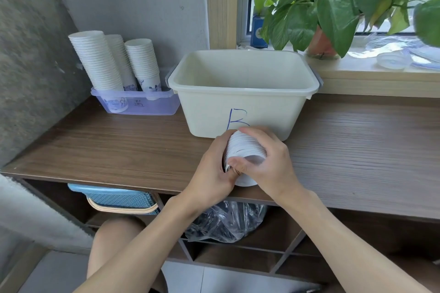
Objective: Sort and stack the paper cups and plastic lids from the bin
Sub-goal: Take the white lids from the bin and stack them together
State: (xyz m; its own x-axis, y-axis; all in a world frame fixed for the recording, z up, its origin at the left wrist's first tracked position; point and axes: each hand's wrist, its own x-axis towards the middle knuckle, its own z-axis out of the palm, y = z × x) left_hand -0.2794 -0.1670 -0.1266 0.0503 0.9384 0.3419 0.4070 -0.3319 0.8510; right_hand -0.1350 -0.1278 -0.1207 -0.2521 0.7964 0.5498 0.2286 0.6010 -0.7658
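Observation:
A stack of white plastic lids (245, 150) lies on its side between my hands, just in front of the cream bin (242, 93) marked with a blue letter. My left hand (212, 169) grips the stack's left end. My right hand (269, 164) curls over its top and right end. One more white lid (245, 182) shows on the table under my hands. The bin's inside looks bare. Three tall stacks of paper cups (114, 62) stand upside down in a clear purple tray (142, 104) at the back left.
The wooden table (107, 145) ends in a grey wall on the left. A potted plant (333, 7) and clear plastic lids (392, 59) sit on the windowsill at right. Below the table are a blue basket (116, 197) and a clear plastic bag (226, 221).

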